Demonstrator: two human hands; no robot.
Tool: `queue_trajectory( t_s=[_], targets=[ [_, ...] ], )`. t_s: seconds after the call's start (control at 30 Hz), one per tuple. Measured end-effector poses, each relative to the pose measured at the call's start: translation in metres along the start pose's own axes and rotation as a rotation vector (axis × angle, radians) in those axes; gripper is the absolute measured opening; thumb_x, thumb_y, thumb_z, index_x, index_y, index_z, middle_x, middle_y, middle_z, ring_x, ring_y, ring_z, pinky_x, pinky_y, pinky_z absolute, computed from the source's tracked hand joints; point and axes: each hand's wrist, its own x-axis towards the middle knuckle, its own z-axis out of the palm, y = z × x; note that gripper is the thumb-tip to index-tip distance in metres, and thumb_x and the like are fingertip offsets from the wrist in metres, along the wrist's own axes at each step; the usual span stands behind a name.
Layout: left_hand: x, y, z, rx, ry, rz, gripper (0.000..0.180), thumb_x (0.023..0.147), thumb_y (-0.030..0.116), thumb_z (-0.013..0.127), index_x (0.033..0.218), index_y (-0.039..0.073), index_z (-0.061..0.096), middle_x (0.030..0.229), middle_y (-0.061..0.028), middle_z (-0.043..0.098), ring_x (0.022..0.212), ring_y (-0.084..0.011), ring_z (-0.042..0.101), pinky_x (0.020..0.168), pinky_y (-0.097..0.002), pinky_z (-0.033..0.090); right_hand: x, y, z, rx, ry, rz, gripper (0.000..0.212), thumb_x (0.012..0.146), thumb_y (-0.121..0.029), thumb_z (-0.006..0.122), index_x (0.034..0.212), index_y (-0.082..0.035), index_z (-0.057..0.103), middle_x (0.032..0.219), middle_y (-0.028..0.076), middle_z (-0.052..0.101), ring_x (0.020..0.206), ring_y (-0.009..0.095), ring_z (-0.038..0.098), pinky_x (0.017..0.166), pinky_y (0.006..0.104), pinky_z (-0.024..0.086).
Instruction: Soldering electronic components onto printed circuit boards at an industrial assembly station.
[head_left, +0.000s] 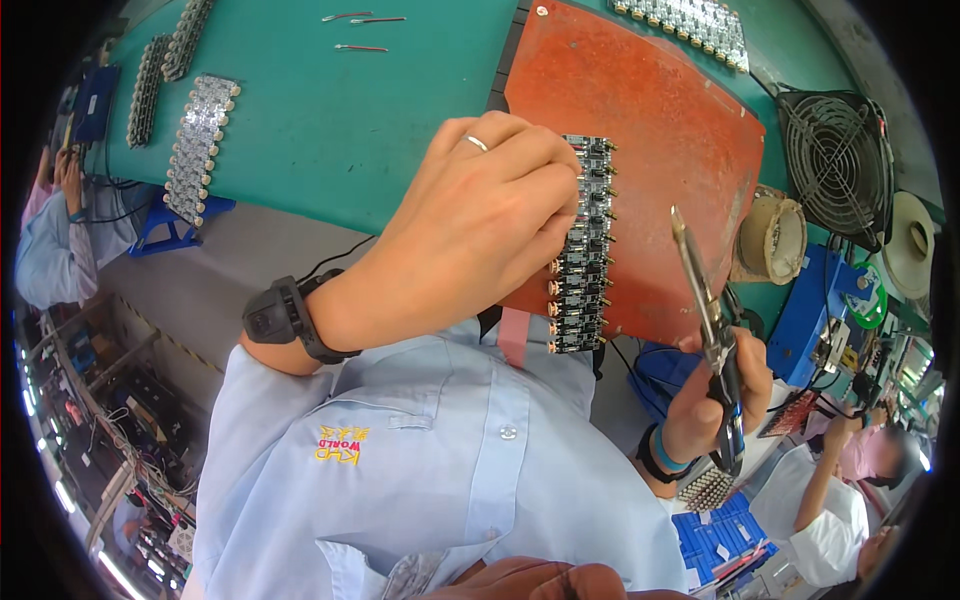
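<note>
My left hand (495, 200) is closed, with fingers curled over the upper left side of a strip of small black circuit boards (583, 255). What its fingertips pinch is hidden. Brass-coloured pins line the strip's right edge, and round metal parts show along its lower left edge. The strip lies on a worn reddish-brown mat (650, 130). In my right hand (690, 415) is a soldering iron (728, 390) with a black handle, wrapped by my fingers. Its pointed metal tip angles up over the mat, apart from the strip.
Several board strips (200, 150) rest at the left of the green table (290, 130), near thin red wires (362, 48). Another strip (690, 25) is at the far right. A fan (838, 155), a round holder (775, 238) and a blue box (805, 315) stand at right. Co-workers sit on both sides.
</note>
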Motion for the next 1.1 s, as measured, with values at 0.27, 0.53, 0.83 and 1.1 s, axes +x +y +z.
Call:
queue_trajectory(
  t_s=[0.27, 0.53, 0.83, 1.1],
  targets=[
    [0.003, 0.0, 0.0, -0.047, -0.029, -0.031, 0.009, 0.074, 0.005, 0.067, 0.078, 0.007, 0.059, 0.103, -0.0043, 0.06, 0.097, -0.0264, 0.053, 0.085, -0.0366, 0.038, 0.013, -0.015, -0.008, -0.115, -0.427, -0.044, 0.056, 0.07, -0.02, 0.083, 0.113, 0.002, 0.053, 0.098, 0.02, 0.062, 0.084, 0.026, 0.061, 0.072, 0.0344, 0.049],
    [0.003, 0.002, -0.002, -0.078, 0.01, -0.001, 0.01, 0.073, 0.004, 0.068, 0.078, 0.008, 0.061, 0.103, -0.0042, 0.061, 0.097, -0.0267, 0.054, 0.085, -0.0369, 0.037, 0.005, -0.006, 0.003, -0.039, -0.259, 0.045, 0.059, 0.074, -0.029, 0.081, 0.114, 0.001, 0.05, 0.098, 0.019, 0.06, 0.083, 0.024, 0.061, 0.071, 0.0331, 0.05],
    [-0.011, 0.017, -0.001, -0.2, 0.01, 0.04, 0.016, 0.066, 0.004, 0.074, 0.078, 0.009, 0.064, 0.103, -0.0031, 0.061, 0.095, -0.0237, 0.054, 0.085, -0.0355, 0.035, 0.025, -0.008, 0.059, 0.292, 0.06, 0.187, 0.065, 0.087, -0.038, 0.066, 0.128, 0.002, 0.034, 0.119, 0.018, 0.051, 0.104, 0.027, 0.06, 0.08, 0.0502, 0.058],
    [-0.011, 0.021, -0.004, -0.211, -0.014, 0.049, 0.015, 0.067, 0.004, 0.072, 0.078, 0.01, 0.065, 0.102, -0.0026, 0.061, 0.094, -0.0227, 0.054, 0.085, -0.0353, 0.035, 0.027, -0.014, 0.062, 0.397, 0.002, 0.244, 0.066, 0.083, -0.031, 0.073, 0.128, -0.003, 0.034, 0.121, 0.016, 0.047, 0.106, 0.026, 0.059, 0.081, 0.0473, 0.059]
  ],
)
